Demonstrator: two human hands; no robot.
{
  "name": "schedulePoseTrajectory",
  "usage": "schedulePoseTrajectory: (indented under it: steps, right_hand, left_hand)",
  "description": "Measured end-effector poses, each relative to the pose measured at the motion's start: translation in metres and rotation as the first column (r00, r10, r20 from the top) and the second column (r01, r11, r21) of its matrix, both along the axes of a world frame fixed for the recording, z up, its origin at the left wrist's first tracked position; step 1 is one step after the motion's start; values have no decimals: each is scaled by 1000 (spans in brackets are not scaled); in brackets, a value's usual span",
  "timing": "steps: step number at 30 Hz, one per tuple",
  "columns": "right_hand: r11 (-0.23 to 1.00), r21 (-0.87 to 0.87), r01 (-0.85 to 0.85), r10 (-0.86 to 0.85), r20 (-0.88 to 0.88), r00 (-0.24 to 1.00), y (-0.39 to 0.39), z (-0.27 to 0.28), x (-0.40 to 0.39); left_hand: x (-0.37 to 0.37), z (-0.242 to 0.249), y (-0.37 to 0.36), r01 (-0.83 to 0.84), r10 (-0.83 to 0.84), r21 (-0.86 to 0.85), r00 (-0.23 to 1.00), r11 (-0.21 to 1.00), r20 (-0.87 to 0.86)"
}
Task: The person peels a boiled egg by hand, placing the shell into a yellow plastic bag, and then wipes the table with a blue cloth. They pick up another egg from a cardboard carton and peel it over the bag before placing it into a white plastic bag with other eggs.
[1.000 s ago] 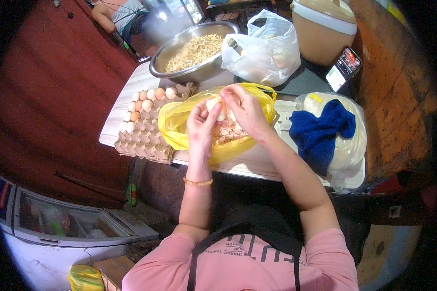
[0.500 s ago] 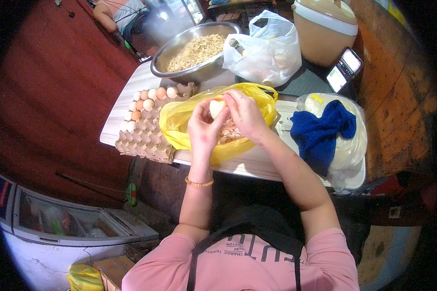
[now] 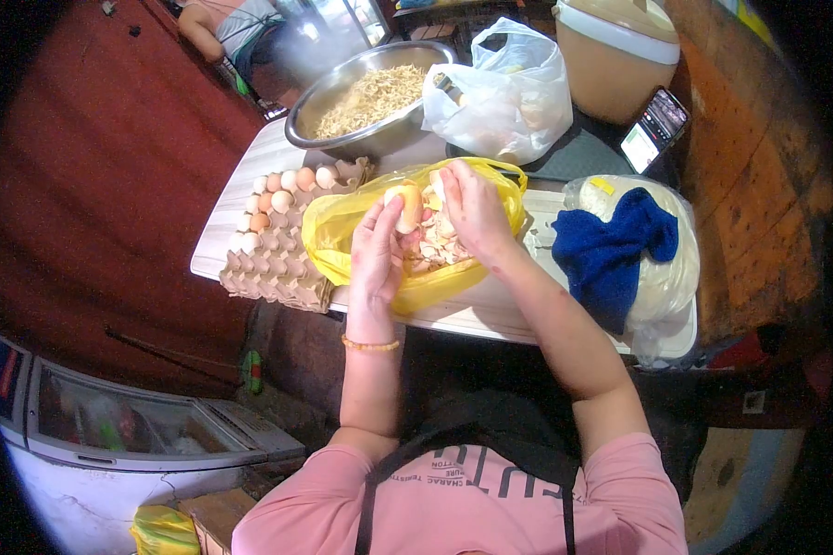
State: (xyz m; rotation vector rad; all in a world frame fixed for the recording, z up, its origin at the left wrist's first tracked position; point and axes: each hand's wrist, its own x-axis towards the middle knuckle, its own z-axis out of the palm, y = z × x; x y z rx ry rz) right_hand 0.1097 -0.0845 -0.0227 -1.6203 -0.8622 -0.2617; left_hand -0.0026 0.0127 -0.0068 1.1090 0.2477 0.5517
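My left hand [image 3: 377, 250] is closed round a pale orange egg [image 3: 405, 208] above the open yellow plastic bag [image 3: 333, 242]. Just right of it, my right hand [image 3: 473, 208] has its fingers pinched together around a whitish piece, perhaps shell, too small to make out. Broken eggshells [image 3: 432, 245] lie inside the bag, below both hands. On the left, a grey-brown cardboard egg carton [image 3: 282, 268] bears several white and brown eggs [image 3: 281, 201] in its far rows, with bare cups in the near rows.
Behind the bag stand a metal basin [image 3: 296, 129] of shredded food, a white plastic bag [image 3: 518, 102] and a tan cooler [image 3: 611, 65]. A phone [image 3: 655, 129] leans at the right, near a blue cloth [image 3: 611, 250] on a filled clear bag. A person's arm [image 3: 199, 32] shows at the top left.
My hands have moved apart. The egg has turned and stays in my left hand, while my right hand has shifted slightly right, off the egg. The phone's screen picture differs.
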Motion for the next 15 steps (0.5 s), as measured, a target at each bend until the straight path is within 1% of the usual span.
schedulePoseTrajectory:
  steps: [1, 3, 4, 6, 7, 9, 10, 12, 13, 15]
  right_hand:
    - [1000, 0, 0, 0, 0, 1000, 1, -1, 1]
    - [996, 91, -26, 16, 109, 994, 2, -2, 1]
    - [995, 92, -26, 16, 109, 994, 2, -1, 0]
    - [990, 138, 8, -53, 327, 944, 2, 2, -2]
    - [990, 139, 7, -52, 328, 943, 0, 4, -4]
    - [992, 10, -124, 122, 138, 983, -4, 7, -8]
    - [992, 10, -125, 122, 137, 983, -3, 7, -8]
    - [995, 25, -101, 97, 126, 987, -4, 6, -8]
    - [995, 25, -100, 96, 126, 987, -3, 5, -8]
    - [999, 36, -38, 33, 148, 989, 0, 1, -7]
  left_hand:
    - [-1, 2, 0, 0, 0, 0, 1000, 1000, 0]
    - [-2, 5, -1, 5, -3, -55, 1000, 998, 22]
    - [-1, 5, -2, 5, -4, -54, 1000, 999, 23]
    - [3, 3, -4, -33, 36, -54, 998, 998, 58]
    - [3, 2, -4, -34, 37, -53, 998, 998, 60]
    - [3, -2, -4, -35, 35, 15, 999, 999, 35]
    - [3, -3, -6, -36, 35, 15, 999, 999, 35]
    - [5, -3, -10, -38, 40, 81, 999, 996, -30]
    - [7, -6, -9, -59, 62, 105, 998, 993, -31]
    - [9, -10, -8, -62, 67, 123, 997, 991, -38]
